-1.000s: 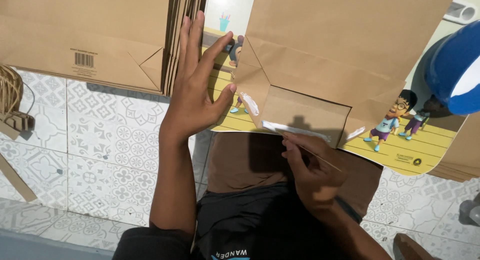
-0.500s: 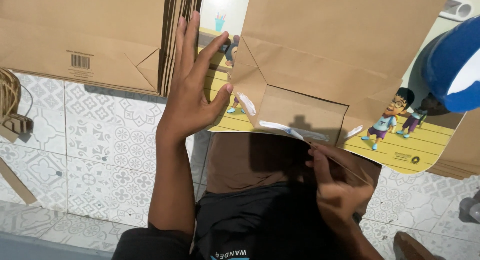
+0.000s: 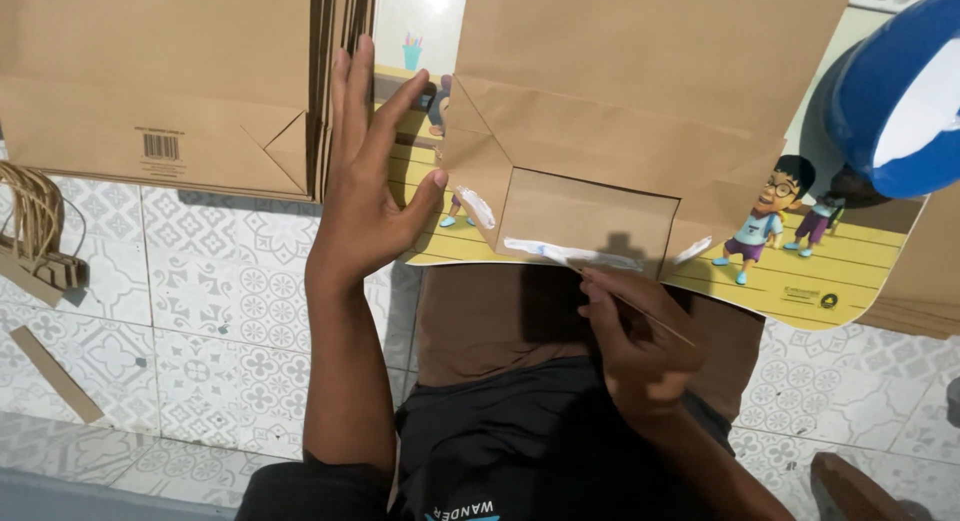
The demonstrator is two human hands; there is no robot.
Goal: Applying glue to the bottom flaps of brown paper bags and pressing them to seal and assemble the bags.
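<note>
Since the earlier frame the right hand (image 3: 640,346) had come back up from the lap to the bag's near edge, and the whole view had slid slightly left. 1 brown paper bag (image 3: 620,111) lay flat on 1 cartoon-printed mat (image 3: 800,281), its folded bottom flap toward the person, with 3 white glue smears along the flap edges. 1 stack of flat bags (image 3: 170,81) lay to the left. The right hand was curled shut, pinching 1 thin stick (image 3: 630,299), tip touching the glue line. The left hand (image 3: 365,201) was open, fingers spread, holding nothing, thumb pressed on the bag's corner.
</note>
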